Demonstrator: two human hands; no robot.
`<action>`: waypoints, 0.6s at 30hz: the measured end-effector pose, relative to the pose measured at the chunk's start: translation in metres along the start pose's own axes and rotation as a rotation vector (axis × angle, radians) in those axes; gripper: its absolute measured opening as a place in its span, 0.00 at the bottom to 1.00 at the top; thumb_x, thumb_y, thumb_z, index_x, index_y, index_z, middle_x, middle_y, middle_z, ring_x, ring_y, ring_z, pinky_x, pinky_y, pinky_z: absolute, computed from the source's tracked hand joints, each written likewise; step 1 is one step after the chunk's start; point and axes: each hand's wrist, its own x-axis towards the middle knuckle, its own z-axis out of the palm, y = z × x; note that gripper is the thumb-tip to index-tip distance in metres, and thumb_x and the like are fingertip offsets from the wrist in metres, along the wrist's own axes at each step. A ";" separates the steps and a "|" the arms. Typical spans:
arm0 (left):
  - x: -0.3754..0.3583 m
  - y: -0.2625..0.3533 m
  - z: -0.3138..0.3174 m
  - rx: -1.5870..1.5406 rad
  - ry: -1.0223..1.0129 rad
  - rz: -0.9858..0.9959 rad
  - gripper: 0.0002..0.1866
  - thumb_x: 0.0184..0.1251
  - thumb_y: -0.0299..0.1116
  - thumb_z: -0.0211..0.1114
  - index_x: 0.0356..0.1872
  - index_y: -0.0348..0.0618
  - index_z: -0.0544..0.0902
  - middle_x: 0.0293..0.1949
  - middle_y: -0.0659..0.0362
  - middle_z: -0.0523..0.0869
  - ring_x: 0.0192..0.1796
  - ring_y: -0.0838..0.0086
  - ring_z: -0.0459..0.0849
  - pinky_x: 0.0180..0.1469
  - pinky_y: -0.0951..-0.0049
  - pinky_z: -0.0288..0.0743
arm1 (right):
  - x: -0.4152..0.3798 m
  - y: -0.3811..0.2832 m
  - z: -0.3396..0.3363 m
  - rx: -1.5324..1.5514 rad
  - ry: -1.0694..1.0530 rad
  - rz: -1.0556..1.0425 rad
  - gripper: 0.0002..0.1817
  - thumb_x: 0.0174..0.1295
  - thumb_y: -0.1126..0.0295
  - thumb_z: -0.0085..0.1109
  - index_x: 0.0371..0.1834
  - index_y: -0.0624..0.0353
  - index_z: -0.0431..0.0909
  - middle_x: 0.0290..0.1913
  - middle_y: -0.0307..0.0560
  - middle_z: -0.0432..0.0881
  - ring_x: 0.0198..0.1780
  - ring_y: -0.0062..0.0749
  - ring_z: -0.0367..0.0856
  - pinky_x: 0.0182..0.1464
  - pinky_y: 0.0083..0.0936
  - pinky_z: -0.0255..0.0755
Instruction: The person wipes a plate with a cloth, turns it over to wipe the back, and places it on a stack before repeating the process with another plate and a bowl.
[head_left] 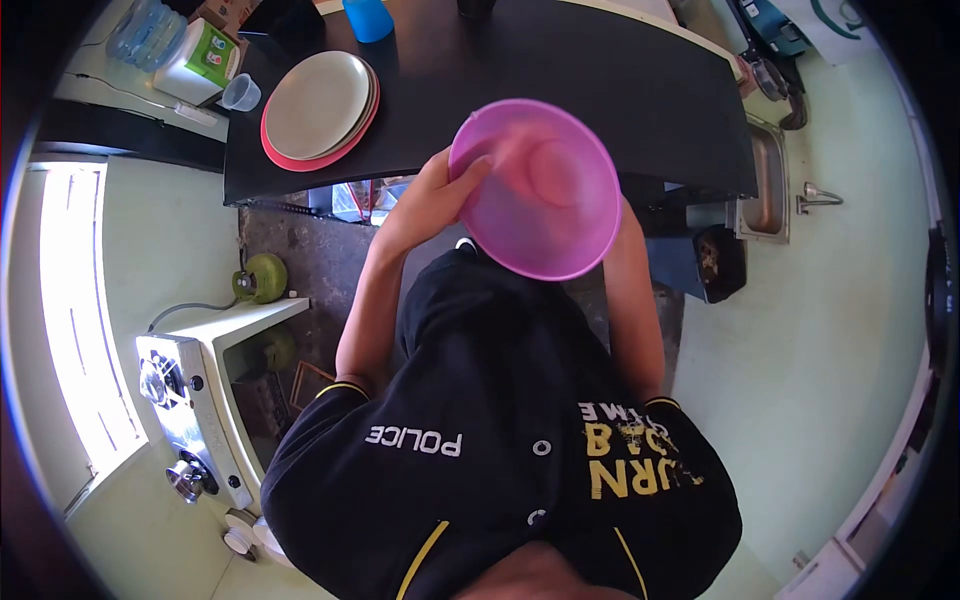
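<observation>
A translucent pink-purple plastic bowl (545,215) is held up in front of me at the table's near edge, its open side facing me. My left hand (437,200) grips its left rim, with the thumb inside and the other fingers behind. A reddish, finger-like shape shows dimly through the bowl wall. Behind the bowl's right side goes my right hand (626,222); only a sliver by the wrist shows, and its fingers are hidden. To the left, a stack of plates lies on the table, a beige plate (318,105) on top and a red plate (290,163) at the bottom.
The black table (640,90) carries a blue cup (369,20) at its far edge and a clear cup (241,93) at left. A metal sink (768,180) and black bin (722,262) stand at right. At left are a stove (190,415) and green gas cylinder (265,278).
</observation>
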 end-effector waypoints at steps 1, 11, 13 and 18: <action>-0.002 -0.002 0.005 0.040 0.042 0.098 0.19 0.89 0.42 0.57 0.59 0.34 0.83 0.34 0.65 0.85 0.34 0.81 0.80 0.36 0.73 0.75 | -0.008 -0.016 0.020 -0.056 0.033 -0.001 0.26 0.79 0.60 0.64 0.72 0.65 0.78 0.64 0.44 0.86 0.58 0.21 0.87 0.60 0.24 0.83; -0.011 0.018 0.000 0.313 0.025 0.172 0.19 0.85 0.35 0.57 0.66 0.34 0.81 0.38 0.42 0.92 0.39 0.59 0.93 0.49 0.60 0.82 | -0.007 -0.055 0.057 -0.233 0.134 0.110 0.24 0.78 0.64 0.64 0.72 0.65 0.79 0.61 0.45 0.87 0.54 0.20 0.88 0.54 0.22 0.84; -0.012 0.022 -0.002 0.265 0.013 0.175 0.18 0.86 0.37 0.59 0.63 0.33 0.83 0.33 0.52 0.89 0.35 0.71 0.85 0.42 0.67 0.79 | -0.001 -0.059 0.050 -0.229 0.132 0.134 0.24 0.78 0.64 0.64 0.71 0.66 0.79 0.60 0.45 0.87 0.54 0.21 0.88 0.54 0.22 0.84; -0.015 0.026 -0.004 0.296 0.061 0.266 0.17 0.86 0.37 0.59 0.61 0.33 0.83 0.33 0.53 0.90 0.34 0.72 0.86 0.41 0.67 0.80 | 0.010 -0.073 0.047 -0.133 0.106 0.131 0.28 0.76 0.62 0.65 0.72 0.67 0.75 0.57 0.48 0.87 0.54 0.26 0.89 0.55 0.24 0.85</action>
